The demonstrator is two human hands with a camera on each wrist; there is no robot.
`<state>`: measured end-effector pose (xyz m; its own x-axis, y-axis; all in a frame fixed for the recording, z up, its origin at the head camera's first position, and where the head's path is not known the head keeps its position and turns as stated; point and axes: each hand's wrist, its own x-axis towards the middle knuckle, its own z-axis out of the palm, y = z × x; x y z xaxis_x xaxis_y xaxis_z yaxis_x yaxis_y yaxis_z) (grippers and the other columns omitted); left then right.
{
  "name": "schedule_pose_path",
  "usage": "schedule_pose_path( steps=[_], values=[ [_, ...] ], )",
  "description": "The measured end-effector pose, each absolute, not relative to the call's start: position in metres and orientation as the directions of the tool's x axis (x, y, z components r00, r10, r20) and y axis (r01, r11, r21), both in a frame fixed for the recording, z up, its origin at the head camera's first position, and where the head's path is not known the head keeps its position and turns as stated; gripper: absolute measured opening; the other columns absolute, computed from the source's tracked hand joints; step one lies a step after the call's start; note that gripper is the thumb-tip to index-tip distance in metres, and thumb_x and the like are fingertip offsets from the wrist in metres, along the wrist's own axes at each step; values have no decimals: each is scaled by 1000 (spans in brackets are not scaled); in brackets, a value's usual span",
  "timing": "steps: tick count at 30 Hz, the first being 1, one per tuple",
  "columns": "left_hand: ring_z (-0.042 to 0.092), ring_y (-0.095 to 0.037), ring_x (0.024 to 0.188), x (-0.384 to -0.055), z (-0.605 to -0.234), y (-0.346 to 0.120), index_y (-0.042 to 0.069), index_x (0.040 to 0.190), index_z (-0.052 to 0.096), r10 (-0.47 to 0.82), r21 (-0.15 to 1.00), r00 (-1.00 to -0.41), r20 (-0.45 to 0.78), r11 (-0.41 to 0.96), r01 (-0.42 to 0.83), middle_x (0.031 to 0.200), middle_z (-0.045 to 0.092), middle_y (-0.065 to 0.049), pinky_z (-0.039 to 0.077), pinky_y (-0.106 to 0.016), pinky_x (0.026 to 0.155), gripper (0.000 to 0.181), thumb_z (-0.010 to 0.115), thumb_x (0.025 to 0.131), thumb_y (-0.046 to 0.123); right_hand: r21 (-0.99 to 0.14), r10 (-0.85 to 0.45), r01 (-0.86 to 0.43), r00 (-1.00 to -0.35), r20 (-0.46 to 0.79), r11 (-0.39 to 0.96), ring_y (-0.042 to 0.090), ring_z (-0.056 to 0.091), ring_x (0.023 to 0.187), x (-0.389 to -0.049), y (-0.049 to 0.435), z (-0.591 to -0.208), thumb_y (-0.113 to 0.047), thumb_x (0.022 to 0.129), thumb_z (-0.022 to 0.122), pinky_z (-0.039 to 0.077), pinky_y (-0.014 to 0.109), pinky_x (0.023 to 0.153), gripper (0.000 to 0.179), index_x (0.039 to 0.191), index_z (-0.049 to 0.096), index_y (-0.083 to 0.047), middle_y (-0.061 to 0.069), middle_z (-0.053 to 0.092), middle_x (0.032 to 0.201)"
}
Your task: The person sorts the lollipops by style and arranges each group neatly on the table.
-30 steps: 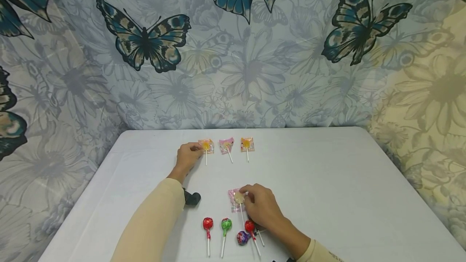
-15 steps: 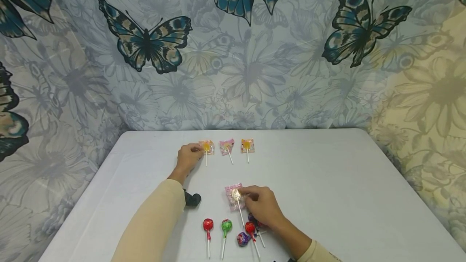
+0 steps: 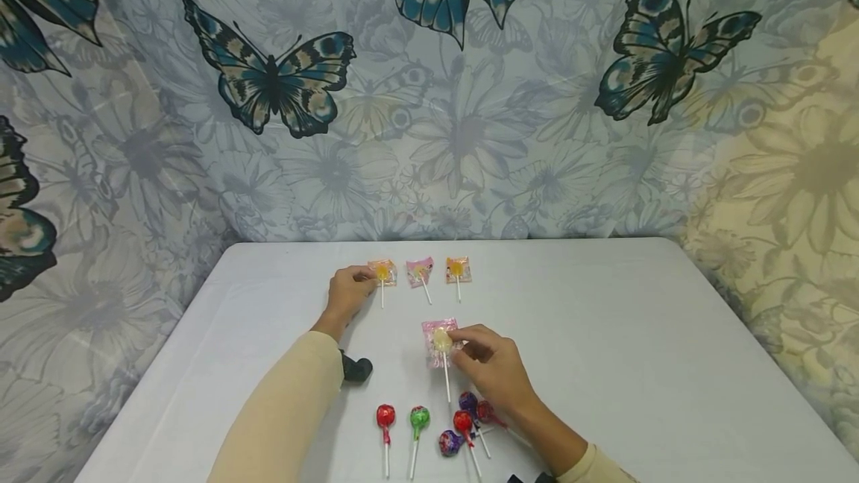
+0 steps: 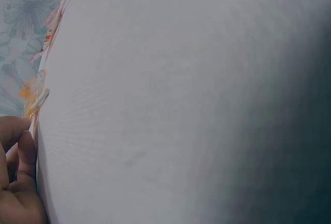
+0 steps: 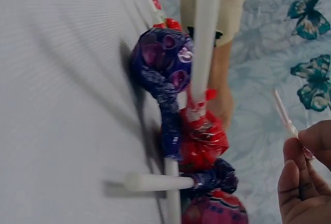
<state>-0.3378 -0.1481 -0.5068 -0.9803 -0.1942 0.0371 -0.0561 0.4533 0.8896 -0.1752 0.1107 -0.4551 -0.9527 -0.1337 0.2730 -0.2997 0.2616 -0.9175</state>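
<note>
In the head view my right hand (image 3: 495, 365) pinches a pale lollipop in a clear pink-edged wrapper (image 3: 441, 341) between thumb and fingertips, stick pointing toward me. It is held over the middle of the table. My left hand (image 3: 349, 295) is at the far side, its thumb and finger pinching the left edge of an orange lollipop's wrapper (image 3: 383, 272). That lollipop lies at the left end of a row, with a pink-wrapped lollipop (image 3: 420, 272) and another orange lollipop (image 3: 459, 270) to its right. In the right wrist view my right hand (image 5: 307, 175) holds the lollipop by its wrapper.
On the near side lie a red lollipop (image 3: 385, 416) and a green lollipop (image 3: 419, 417), side by side. Right of them is a crossed pile of purple lollipops (image 3: 450, 443) and red lollipops (image 3: 463, 421). A butterfly-patterned cloth (image 3: 463, 133) hangs behind the white table (image 3: 604, 341).
My right hand has lifted the pale lollipop away from the near pile, toward the far row, uncovering more of the purple and red lollipops. My left hand stays at the orange lollipop.
</note>
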Motion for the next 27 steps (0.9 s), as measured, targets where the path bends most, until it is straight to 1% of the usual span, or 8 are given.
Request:
schedule_pose_path(
  steps=[3, 6, 9, 15, 20, 25, 27],
  values=[
    [55, -21, 81, -338, -507, -149, 6, 87, 72, -199, 888, -979, 39, 456, -58, 87, 62, -7, 46, -29, 64, 5, 71, 82, 4, -902, -148, -357, -933, 329, 245, 22, 62, 78, -178, 113, -454, 13, 80, 68, 51, 29, 65, 27, 103, 72, 0, 7, 67, 98],
    [56, -22, 81, -338, -507, -149, 6, 87, 72, -199, 892, -979, 43, 450, -52, 86, 62, -7, 46, -29, 64, 5, 71, 82, 4, -887, -155, -401, -915, 373, 229, 19, 63, 78, -181, 117, -454, 11, 81, 69, 52, 28, 68, 27, 104, 72, -4, 2, 67, 99],
    [56, -21, 79, -337, -507, -149, 5, 87, 72, -187, 900, -981, 47, 435, -40, 86, 63, -7, 47, -29, 64, 7, 70, 81, 2, -871, -149, -449, -892, 426, 198, 19, 63, 78, -183, 121, -449, 8, 83, 68, 53, 28, 70, 27, 106, 73, -6, 0, 67, 99],
    [56, -20, 78, -335, -507, -149, 5, 87, 71, -182, 901, -982, 49, 432, -35, 85, 64, -6, 47, -28, 64, 7, 70, 81, 1, -816, -136, -553, -833, 536, 169, 22, 61, 76, -187, 126, -431, 9, 85, 67, 54, 30, 68, 29, 111, 71, -3, 4, 66, 102],
    [57, -21, 79, -335, -506, -148, 5, 86, 72, -189, 900, -981, 51, 435, -37, 87, 64, -6, 48, -29, 65, 7, 70, 82, 1, -801, -114, -572, -820, 561, 176, 22, 60, 76, -194, 130, -421, 13, 83, 67, 54, 29, 65, 31, 111, 69, 2, 10, 65, 103],
    [56, -20, 81, -335, -505, -148, 5, 87, 72, -189, 898, -981, 50, 438, -38, 88, 64, -6, 48, -28, 66, 6, 70, 82, 1, -797, -76, -576, -817, 572, 185, 22, 61, 78, -202, 137, -414, 14, 83, 66, 53, 26, 67, 31, 111, 69, 3, 12, 64, 104],
    [56, -20, 82, -336, -505, -149, 4, 87, 72, -188, 899, -981, 55, 436, -34, 88, 64, -6, 48, -28, 66, 6, 70, 83, 1, -801, -53, -570, -819, 571, 184, 21, 61, 78, -205, 140, -410, 14, 83, 66, 53, 25, 68, 29, 110, 69, 2, 12, 65, 104]
  ],
)
